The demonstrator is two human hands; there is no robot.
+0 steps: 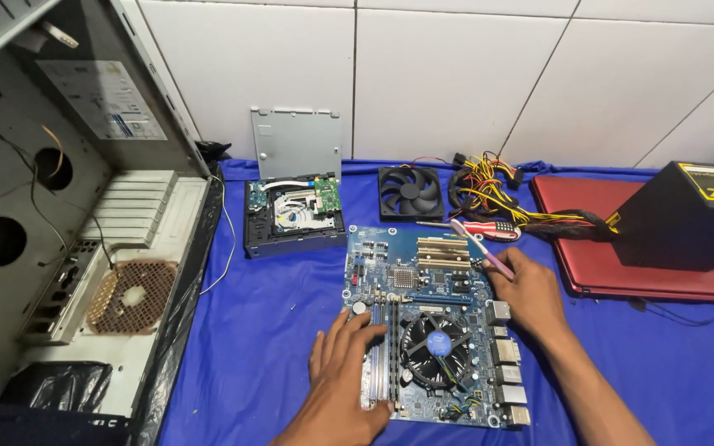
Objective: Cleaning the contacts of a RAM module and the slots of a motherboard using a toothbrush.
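We see our left hand [342, 376] spread flat, fingers pressing the blue circuit board [433, 326] at its left side by the long memory slots, while our right hand [529, 291] pinches a pink-handled tool [483, 248] whose tip seems to rest near the board's back right corner. The board lies flat on the blue-covered desk [266, 347], in the middle. If the tool slips, it could scratch the board or knock the cooler fan [435, 344]; heavy pressure could flex it. Room is tight behind: a screwdriver [489, 229], a black fan [411, 192] and a cable bundle [497, 194] sit close. The opened drive [293, 216] stands at the back left, the open case [84, 248] farther left; the cloth between is free
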